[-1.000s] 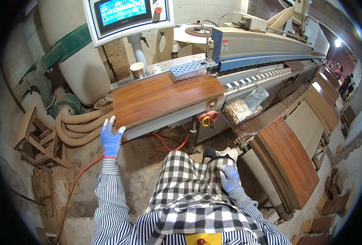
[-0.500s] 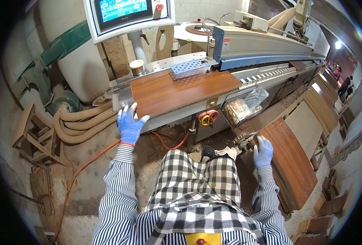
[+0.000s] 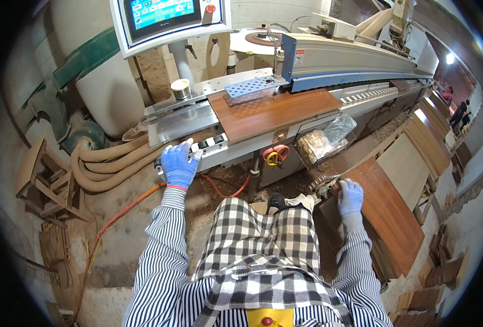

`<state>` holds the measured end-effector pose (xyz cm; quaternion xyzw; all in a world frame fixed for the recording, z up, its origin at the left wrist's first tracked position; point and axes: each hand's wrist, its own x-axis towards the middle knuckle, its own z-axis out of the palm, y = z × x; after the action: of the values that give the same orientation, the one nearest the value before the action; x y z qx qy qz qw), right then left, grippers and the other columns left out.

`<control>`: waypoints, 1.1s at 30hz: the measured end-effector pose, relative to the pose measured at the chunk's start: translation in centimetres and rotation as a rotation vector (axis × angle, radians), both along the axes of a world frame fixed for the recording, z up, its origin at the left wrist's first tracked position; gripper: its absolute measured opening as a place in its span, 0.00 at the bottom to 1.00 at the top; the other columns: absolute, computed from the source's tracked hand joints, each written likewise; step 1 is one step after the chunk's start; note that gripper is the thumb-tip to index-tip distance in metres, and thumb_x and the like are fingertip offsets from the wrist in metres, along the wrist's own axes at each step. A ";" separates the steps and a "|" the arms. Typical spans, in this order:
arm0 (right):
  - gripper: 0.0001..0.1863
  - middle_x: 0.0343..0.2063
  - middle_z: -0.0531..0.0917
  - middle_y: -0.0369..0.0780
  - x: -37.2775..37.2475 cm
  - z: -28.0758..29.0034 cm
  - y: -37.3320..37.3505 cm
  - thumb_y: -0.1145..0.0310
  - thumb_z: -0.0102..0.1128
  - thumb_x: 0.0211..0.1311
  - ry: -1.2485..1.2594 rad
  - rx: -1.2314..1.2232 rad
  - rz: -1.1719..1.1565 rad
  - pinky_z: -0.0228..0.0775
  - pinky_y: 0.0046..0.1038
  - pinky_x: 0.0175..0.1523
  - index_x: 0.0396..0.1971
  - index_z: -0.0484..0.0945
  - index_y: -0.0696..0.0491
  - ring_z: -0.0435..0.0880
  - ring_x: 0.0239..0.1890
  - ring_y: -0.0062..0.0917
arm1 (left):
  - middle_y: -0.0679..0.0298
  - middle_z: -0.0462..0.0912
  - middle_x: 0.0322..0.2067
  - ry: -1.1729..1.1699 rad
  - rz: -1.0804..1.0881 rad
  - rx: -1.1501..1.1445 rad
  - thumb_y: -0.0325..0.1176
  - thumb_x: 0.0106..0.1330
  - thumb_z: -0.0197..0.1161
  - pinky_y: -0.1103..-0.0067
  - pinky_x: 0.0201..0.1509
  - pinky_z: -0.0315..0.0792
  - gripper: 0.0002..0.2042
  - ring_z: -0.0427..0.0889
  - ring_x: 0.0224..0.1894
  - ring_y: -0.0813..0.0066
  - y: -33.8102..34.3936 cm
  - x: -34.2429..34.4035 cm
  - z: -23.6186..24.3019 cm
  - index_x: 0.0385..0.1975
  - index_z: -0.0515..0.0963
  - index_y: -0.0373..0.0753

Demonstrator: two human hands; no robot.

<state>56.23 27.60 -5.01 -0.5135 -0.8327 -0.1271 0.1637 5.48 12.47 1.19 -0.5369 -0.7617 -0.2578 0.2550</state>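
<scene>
Panel on the machine, one hand by each pile of wood-brown stuff

So the brown panel [image 3: 277,113] is lying flat on the machine's bench [image 3: 181,124], center of the frame, with its far edge under a perforated blue plate [image 3: 252,87]. Left hand [image 3: 180,165] is at the bench's near edge, left of center, fingers spread apart, with a gap between it and the panel. Right hand [image 3: 351,198] is over the near-left edge of a board stack [image 3: 391,215] on the right; can't tell if it's gripping.

Containers: a small tin [image 3: 182,95] sits on the bench, upper left of center, with something cream-colored inside. Right of center, a wire basket [image 3: 335,151] on the machine's side has a clear plastic bag [image 3: 339,128] and pale bits in it, too jumbled to make out.

Bench-wise, bare metal plate plus black rollers [image 3: 208,143] left of the panel. Room's got a dusty floor [image 3: 119,259], a wooden stool [image 3: 45,177] and fat tan hoses [image 3: 110,163] at left, pale tiled wall [image 3: 257,16] up top.
</scene>
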 end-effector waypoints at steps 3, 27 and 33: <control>0.19 0.49 0.77 0.44 -0.8 1.6 -5.2 0.69 0.60 0.52 0.136 0.041 0.070 0.62 0.41 0.60 0.47 0.75 0.52 0.73 0.52 0.42 | 0.59 0.83 0.43 -0.020 0.025 -0.013 0.47 0.59 0.64 0.64 0.61 0.63 0.21 0.78 0.47 0.62 -0.4 0.1 0.4 0.49 0.78 0.43; 0.29 0.35 0.82 0.37 10.2 -5.2 -17.9 0.46 0.69 0.52 2.485 -0.404 -0.368 0.71 0.28 0.34 0.44 0.76 0.53 0.76 0.29 0.27 | 0.62 0.81 0.48 0.002 -0.006 -0.014 0.48 0.60 0.63 0.64 0.64 0.60 0.22 0.76 0.51 0.64 -0.1 -0.3 -0.6 0.51 0.76 0.43; 0.19 0.28 0.80 0.34 13.8 -5.5 -19.7 0.53 0.69 0.53 2.394 -0.307 -0.467 0.68 0.28 0.34 0.39 0.76 0.49 0.74 0.25 0.23 | 0.60 0.79 0.51 0.012 -0.038 -0.030 0.48 0.61 0.62 0.62 0.70 0.51 0.24 0.73 0.56 0.64 -0.7 -0.5 -0.5 0.54 0.75 0.43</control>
<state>70.03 7.88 -10.50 -0.4570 -0.0520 0.4974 0.7356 4.95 11.81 0.66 -0.5565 -0.7537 -0.2481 0.2465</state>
